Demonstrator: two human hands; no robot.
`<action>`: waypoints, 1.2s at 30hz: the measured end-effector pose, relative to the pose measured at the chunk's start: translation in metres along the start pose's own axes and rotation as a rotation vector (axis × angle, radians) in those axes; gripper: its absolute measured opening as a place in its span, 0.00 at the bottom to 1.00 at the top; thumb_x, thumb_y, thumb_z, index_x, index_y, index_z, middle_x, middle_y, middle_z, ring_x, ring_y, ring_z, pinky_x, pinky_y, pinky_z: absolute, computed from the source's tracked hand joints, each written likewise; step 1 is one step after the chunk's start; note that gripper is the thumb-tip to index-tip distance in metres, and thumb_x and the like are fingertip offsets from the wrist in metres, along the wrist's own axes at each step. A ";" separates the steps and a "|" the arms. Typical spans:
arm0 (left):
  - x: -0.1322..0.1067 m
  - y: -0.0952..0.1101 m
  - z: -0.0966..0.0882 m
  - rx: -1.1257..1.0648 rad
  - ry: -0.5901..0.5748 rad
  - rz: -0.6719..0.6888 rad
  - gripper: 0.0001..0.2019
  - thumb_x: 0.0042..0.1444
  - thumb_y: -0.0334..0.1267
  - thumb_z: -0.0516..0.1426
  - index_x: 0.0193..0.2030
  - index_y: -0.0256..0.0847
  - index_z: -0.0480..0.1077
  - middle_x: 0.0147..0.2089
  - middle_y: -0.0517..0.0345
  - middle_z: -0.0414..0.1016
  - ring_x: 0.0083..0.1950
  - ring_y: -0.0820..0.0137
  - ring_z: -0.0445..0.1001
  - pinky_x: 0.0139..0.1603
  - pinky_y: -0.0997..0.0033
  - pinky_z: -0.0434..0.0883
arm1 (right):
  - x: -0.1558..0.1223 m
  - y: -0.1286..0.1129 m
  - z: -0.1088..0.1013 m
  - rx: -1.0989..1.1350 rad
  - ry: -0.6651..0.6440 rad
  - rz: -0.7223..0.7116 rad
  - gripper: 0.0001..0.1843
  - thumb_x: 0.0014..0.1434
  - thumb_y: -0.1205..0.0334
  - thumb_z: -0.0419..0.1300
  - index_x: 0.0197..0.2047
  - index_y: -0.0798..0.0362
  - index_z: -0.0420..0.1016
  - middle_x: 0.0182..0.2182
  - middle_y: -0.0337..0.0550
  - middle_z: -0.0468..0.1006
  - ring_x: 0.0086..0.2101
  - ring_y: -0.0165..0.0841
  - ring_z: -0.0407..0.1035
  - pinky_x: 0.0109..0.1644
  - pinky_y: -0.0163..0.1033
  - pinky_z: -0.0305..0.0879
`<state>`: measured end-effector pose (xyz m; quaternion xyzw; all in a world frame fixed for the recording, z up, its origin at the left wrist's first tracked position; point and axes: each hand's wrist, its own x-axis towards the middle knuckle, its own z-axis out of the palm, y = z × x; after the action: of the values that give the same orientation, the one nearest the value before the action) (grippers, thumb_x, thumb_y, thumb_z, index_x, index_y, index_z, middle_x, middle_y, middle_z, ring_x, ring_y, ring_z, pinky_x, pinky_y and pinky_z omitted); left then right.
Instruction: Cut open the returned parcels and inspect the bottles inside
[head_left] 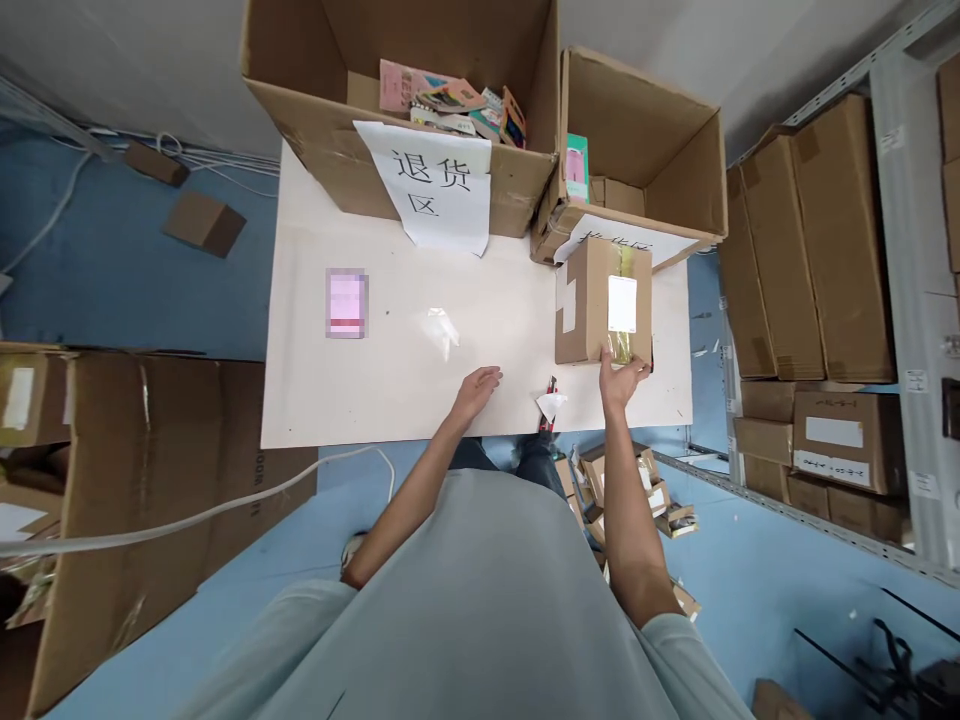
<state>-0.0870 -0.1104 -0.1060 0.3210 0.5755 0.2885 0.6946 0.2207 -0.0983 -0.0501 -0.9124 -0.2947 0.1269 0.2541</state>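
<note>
My right hand (621, 382) grips the near edge of a taped cardboard box (592, 310), its thumb against the box face. The box bears white labels and yellowish tape, and sits at the table's right side. Over the front middle of the table is my left hand (475, 392), empty, with fingers stretched out toward the right. Between my hands, at the front edge, lies a red and black box cutter (547, 422), partly covered by a white scrap (552, 404). A pixelated pink item (346, 304) lies on the table's left part.
On the white table (315, 400) stand a large open carton (315, 120) with books and a paper sign, and a smaller open carton (682, 190) behind the box. Shelves with boxes (847, 240) stand right. Small boxes (592, 475) lie below the table; a cable (300, 475) crosses left.
</note>
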 end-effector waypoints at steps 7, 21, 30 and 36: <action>0.006 0.002 -0.045 0.023 0.169 -0.031 0.34 0.54 0.67 0.67 0.55 0.40 0.81 0.63 0.36 0.85 0.62 0.50 0.84 0.71 0.44 0.76 | 0.007 0.006 0.002 -0.051 0.028 0.016 0.37 0.73 0.37 0.59 0.71 0.57 0.63 0.78 0.81 0.52 0.70 0.66 0.69 0.74 0.70 0.68; 0.071 0.089 0.072 0.103 0.122 0.175 0.24 0.63 0.51 0.62 0.61 0.40 0.80 0.64 0.41 0.84 0.62 0.55 0.83 0.69 0.50 0.76 | 0.031 0.031 -0.019 0.083 -0.050 -0.050 0.38 0.75 0.35 0.59 0.73 0.56 0.63 0.75 0.75 0.54 0.69 0.62 0.70 0.74 0.66 0.70; 0.129 0.129 0.153 0.237 0.225 0.384 0.30 0.65 0.49 0.67 0.72 0.43 0.75 0.79 0.40 0.72 0.73 0.48 0.77 0.75 0.47 0.73 | 0.067 0.074 -0.023 0.210 -0.181 -0.212 0.43 0.75 0.38 0.57 0.82 0.54 0.59 0.80 0.69 0.44 0.73 0.56 0.68 0.74 0.62 0.73; 0.154 0.149 0.164 0.420 0.280 0.484 0.41 0.59 0.45 0.72 0.77 0.33 0.72 0.82 0.33 0.66 0.86 0.43 0.60 0.88 0.51 0.54 | 0.112 0.106 -0.043 0.373 -0.400 -0.372 0.46 0.73 0.33 0.60 0.83 0.51 0.61 0.83 0.64 0.45 0.76 0.52 0.63 0.75 0.57 0.73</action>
<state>0.0964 0.0825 -0.0633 0.5414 0.6193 0.3614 0.4390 0.3759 -0.1215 -0.0798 -0.7376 -0.4721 0.3068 0.3728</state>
